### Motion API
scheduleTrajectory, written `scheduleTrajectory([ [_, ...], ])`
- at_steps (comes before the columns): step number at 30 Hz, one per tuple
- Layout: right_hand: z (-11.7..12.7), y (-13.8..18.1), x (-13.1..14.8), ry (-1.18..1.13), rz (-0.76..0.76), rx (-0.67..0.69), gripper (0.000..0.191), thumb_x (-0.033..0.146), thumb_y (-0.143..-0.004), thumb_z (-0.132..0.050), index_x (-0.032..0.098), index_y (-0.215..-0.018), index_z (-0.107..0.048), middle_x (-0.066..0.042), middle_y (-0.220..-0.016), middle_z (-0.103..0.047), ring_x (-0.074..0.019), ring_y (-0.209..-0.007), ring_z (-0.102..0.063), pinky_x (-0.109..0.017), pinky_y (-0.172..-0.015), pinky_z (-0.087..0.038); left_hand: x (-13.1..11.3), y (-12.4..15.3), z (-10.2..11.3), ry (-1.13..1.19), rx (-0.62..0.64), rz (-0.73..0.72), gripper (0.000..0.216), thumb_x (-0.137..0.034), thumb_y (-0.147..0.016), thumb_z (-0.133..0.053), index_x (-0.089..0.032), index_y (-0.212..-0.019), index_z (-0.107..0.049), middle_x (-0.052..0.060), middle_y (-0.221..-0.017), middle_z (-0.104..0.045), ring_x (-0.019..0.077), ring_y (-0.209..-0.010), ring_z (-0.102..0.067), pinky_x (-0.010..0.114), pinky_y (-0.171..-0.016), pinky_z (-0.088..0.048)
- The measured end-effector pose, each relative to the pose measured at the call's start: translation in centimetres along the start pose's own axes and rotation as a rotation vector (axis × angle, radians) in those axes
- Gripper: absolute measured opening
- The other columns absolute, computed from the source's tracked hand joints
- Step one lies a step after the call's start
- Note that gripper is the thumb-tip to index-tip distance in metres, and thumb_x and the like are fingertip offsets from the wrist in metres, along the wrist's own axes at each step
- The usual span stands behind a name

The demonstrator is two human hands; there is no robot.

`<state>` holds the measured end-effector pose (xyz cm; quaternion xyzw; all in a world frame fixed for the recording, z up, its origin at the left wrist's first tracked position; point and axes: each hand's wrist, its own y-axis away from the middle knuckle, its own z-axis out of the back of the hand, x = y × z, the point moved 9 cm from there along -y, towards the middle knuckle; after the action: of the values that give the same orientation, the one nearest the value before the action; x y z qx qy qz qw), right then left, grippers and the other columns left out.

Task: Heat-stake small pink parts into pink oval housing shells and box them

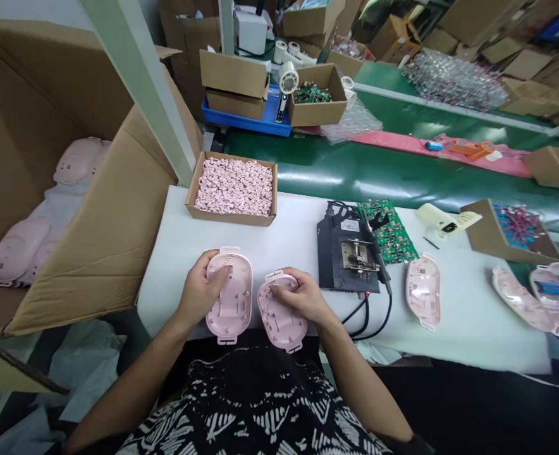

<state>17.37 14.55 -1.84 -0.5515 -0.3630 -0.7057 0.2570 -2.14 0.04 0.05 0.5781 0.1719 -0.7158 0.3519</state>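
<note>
A: ok so which step is this, and where are the shells?

B: Handling step, I'd say. The left hand (203, 291) is closed on the left shell (236, 297), thumb inside, and the right hand (305, 296) pinches the right shell (284, 322) the same way. So neither grip is free. Both shells sit left of the black box (348, 253), on the wearer's side of it, insides showing.

A: What does the next move call for, you think?

B: My guess: a light, steady grip and no squeezing, since the walls look thin. Can't tell if the thumbs are pressing or just resting.

A: Materials?

B: Pale pink plastic, kinda glossy, rounded oblongs with a little looped tab at each end. Little posts and ribs inside, busier in the right one. There's a carton (232, 218) of lumpy pink bits left of the black box and farther back, flat green circuit boards (393, 234) just right of it, and a spare shell (423, 292) further right. Worktop (293, 237) is smooth and white.
</note>
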Motion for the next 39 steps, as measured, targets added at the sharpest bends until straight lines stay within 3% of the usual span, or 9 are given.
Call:
scheduleTrajectory([
  [5,2.5,-2.8,3.2,0.156,0.063,-0.282,0.040,0.043,-0.087,-0.063,0.019,-0.119,-0.064,-0.008,-0.108,-0.074,-0.0239,-0.097,-0.069,-0.038,-0.090,-0.057,0.6,-1.7,-0.3,-0.178,0.065,-0.001,0.053,-0.052,-0.086,-0.063,-0.020,-0.128,-0.059,0.008,-0.122,-0.069,0.0279,-0.111,-0.064,0.042,-0.101,-0.050],
  [11,4.3,-0.3,10.7,0.778,0.382,-0.318,0.055,0.038,-0.093,-0.055,0.015,-0.143,-0.048,-0.018,-0.150,-0.052,-0.0317,-0.139,-0.049,-0.051,-0.116,-0.042,1.4,-1.7,-0.2,-0.184,0.100,0.031,0.065,-0.057,-0.081,-0.064,-0.020,-0.134,-0.057,0.010,-0.127,-0.069,0.0307,-0.115,-0.065,0.043,-0.101,-0.053],
  [13,8.8,1.9,11.8,0.855,0.369,-0.490,0.043,0.039,-0.097,-0.049,0.018,-0.133,-0.055,-0.016,-0.135,-0.063,-0.0295,-0.125,-0.060,-0.048,-0.108,-0.048,1.6,-1.6,0.1,-0.190,0.084,0.033,0.066,-0.057,-0.080,-0.063,-0.019,-0.134,-0.057,0.010,-0.124,-0.070,0.0309,-0.111,-0.066,0.043,-0.100,-0.054],
  [16,17.7,4.0,9.5,0.907,0.058,-0.743,0.038,0.041,-0.096,-0.048,0.017,-0.123,-0.056,-0.016,-0.109,-0.071,-0.0294,-0.096,-0.067,-0.047,-0.091,-0.053,1.7,-1.7,0.2,-0.197,0.067,0.001,0.063,-0.056,-0.080,-0.063,-0.019,-0.131,-0.059,0.010,-0.121,-0.071,0.0303,-0.109,-0.068,0.043,-0.100,-0.054],
  [21,22.4,2.7,4.3,0.850,-0.126,-0.403,0.036,0.043,-0.095,-0.050,0.021,-0.122,-0.051,-0.005,-0.083,-0.072,-0.0224,-0.069,-0.066,-0.037,-0.071,-0.053,1.6,-1.9,0.0,-0.202,0.061,-0.021,0.062,-0.053,-0.081,-0.063,-0.018,-0.132,-0.060,0.010,-0.121,-0.072,0.0303,-0.108,-0.068,0.042,-0.098,-0.055],
  [28,20.9,7.6,10.4,0.196,0.456,-0.543,0.019,0.042,-0.091,-0.066,0.031,-0.106,-0.065,-0.005,-0.082,-0.071,-0.0201,-0.072,-0.070,-0.039,-0.067,-0.056,1.1,-1.4,-0.6,-0.114,0.106,-0.080,0.058,-0.046,-0.087,-0.062,-0.017,-0.137,-0.057,0.010,-0.126,-0.069,0.0279,-0.113,-0.067,0.040,-0.104,-0.052],
  [33,13.1,8.4,11.7,0.102,0.650,-0.417,0.051,0.029,-0.075,-0.085,0.041,-0.121,-0.064,-0.005,-0.084,-0.070,-0.0242,-0.078,-0.070,-0.043,-0.066,-0.056,0.9,-0.8,-0.7,-0.059,0.132,-0.063,0.056,-0.038,-0.087,-0.060,-0.014,-0.138,-0.056,0.010,-0.124,-0.070,0.0259,-0.110,-0.068,0.037,-0.100,-0.053],
  [37,7.4,6.5,9.7,-0.029,0.734,-0.363,0.020,0.046,-0.089,-0.070,0.032,-0.100,-0.061,0.005,-0.063,-0.049,-0.0136,-0.052,-0.050,-0.030,-0.051,-0.046,1.0,-0.6,-0.6,-0.070,0.133,-0.021,0.055,-0.035,-0.087,-0.060,-0.014,-0.138,-0.056,0.009,-0.123,-0.070,0.0248,-0.108,-0.067,0.036,-0.099,-0.052],
  [39,5.8,5.7,8.3,-0.033,0.704,-0.374,0.027,0.053,-0.098,-0.052,0.030,-0.108,-0.060,0.004,-0.064,-0.049,-0.0138,-0.051,-0.051,-0.030,-0.051,-0.047,1.0,-0.6,-0.6,-0.082,0.129,-0.030,0.054,-0.034,-0.087,-0.060,-0.015,-0.137,-0.057,0.009,-0.123,-0.070,0.0244,-0.108,-0.067,0.036,-0.100,-0.052],
])
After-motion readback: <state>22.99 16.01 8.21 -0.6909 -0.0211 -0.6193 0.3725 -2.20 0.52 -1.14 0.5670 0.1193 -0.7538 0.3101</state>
